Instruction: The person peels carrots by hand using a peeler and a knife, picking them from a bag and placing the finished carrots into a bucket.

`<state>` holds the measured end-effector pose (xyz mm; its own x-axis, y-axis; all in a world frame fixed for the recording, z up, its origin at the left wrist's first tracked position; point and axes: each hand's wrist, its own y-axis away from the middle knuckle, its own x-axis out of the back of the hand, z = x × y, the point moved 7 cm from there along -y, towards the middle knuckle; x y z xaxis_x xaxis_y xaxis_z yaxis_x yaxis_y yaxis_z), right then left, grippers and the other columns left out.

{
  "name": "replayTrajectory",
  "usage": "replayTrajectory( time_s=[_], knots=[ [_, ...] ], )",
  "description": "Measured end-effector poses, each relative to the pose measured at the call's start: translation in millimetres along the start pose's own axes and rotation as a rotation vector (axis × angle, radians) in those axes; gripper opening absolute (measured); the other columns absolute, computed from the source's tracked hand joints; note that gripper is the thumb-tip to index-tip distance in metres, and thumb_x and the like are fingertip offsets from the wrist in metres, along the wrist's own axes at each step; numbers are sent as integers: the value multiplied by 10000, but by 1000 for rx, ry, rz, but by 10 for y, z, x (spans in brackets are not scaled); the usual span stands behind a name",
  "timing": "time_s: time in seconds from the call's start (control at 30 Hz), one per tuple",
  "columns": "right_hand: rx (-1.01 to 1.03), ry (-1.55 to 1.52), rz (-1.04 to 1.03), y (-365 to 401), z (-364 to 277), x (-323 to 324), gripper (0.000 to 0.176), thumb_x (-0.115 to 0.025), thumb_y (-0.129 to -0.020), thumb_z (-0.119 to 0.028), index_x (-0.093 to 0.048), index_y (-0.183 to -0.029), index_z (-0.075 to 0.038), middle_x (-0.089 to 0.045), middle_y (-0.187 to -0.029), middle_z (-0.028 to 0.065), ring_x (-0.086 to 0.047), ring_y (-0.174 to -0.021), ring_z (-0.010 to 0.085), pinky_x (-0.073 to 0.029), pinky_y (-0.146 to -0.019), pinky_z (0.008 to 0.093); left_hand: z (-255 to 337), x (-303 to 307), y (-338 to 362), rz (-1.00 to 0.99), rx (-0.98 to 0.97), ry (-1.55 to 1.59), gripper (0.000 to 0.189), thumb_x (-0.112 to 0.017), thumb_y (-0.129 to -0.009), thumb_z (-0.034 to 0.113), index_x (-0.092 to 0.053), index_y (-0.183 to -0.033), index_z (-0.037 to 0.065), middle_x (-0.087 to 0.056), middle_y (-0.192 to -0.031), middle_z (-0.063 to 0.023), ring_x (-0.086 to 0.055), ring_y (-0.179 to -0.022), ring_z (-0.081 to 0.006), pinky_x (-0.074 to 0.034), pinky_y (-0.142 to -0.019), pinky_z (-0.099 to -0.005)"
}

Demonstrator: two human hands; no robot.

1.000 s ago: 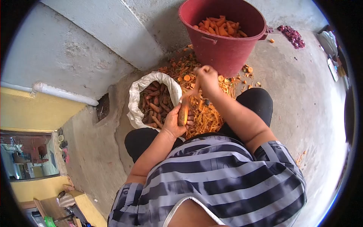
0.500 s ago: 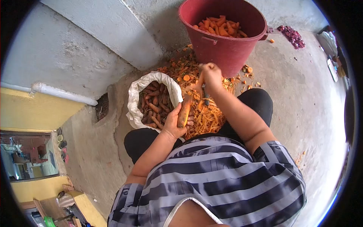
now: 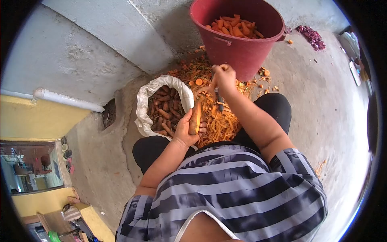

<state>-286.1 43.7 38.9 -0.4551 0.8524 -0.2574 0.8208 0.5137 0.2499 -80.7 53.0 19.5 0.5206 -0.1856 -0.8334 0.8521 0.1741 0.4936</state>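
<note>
In the head view, my left hand (image 3: 187, 128) is wrapped round a carrot (image 3: 195, 119), partly peeled, with bright orange along one side and browner skin elsewhere. It is held tilted above the peelings, beside the sack. My right hand (image 3: 225, 77) is closed just beyond the carrot's far end, in front of the bucket; what sits in its fingers is blurred and I cannot make it out. Below that hand, a dark-handled tool (image 3: 220, 104) lies on the heap of orange peelings (image 3: 217, 127). Unpeeled carrots (image 3: 164, 107) fill the white sack (image 3: 143, 99) at the left.
A large red bucket (image 3: 238, 54) holding peeled carrots (image 3: 238, 28) stands against the wall. Carrot ends (image 3: 198, 81) lie among the scraps. Dark reddish-purple scraps (image 3: 311, 38) lie on the floor at the far right. My knees flank the heap.
My right hand has shifted slightly, staying near the carrot's far end. The left hand still grips the carrot, which now stands a little more upright in the view.
</note>
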Motion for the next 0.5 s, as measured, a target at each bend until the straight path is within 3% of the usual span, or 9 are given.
replayTrajectory(
  time_s=[0.07,0.1,0.2,0.33,0.4,0.5],
  knots=[
    [-52,132,-152,520,-97,-230,143,-600,-757,-111,-481,-732,-35,-501,-641,46,-456,-554,104,-381,-483,260,56,155,-74,51,-43,-46,225,-461,-874,309,-504,-968,109,-521,-758,-39,-505,-644,-141,-386,-517,-250],
    [-33,114,-207,718,-70,-308,141,-600,-755,-117,-486,-737,-37,-499,-650,44,-452,-570,102,-383,-502,259,82,-2,44,298,-172,-47,215,-487,-860,289,-536,-938,95,-561,-778,-42,-550,-689,-147,-397,-517,-262],
    [22,151,-194,722,-40,-329,162,-612,-740,-133,-511,-768,-10,-522,-668,57,-473,-581,118,-401,-527,264,24,138,-39,81,-115,-119,197,-466,-852,263,-536,-975,127,-562,-845,-52,-570,-822,-149,-396,-532,-266],
    [78,154,138,-502,551,107,195,-621,-730,-125,-523,-795,32,-567,-700,89,-522,-575,161,-421,-527,283,-182,-181,31,-91,105,37,249,-357,-916,321,-474,-986,113,-472,-771,-55,-459,-634,-142,-380,-532,-249],
    [167,111,321,-567,385,337,179,-624,-732,-120,-531,-784,23,-554,-653,72,-525,-562,163,-422,-518,303,-141,-218,26,-56,76,67,235,-341,-922,310,-446,-998,114,-425,-753,-58,-407,-622,-138,-372,-532,-248],
    [11,-10,104,-10,10,19,171,-628,-729,-129,-516,-753,-3,-524,-624,47,-481,-542,122,-397,-496,274,-18,-13,-54,-38,15,74,238,-376,-909,303,-479,-973,98,-479,-769,-61,-466,-650,-147,-405,-548,-255]
  ],
)
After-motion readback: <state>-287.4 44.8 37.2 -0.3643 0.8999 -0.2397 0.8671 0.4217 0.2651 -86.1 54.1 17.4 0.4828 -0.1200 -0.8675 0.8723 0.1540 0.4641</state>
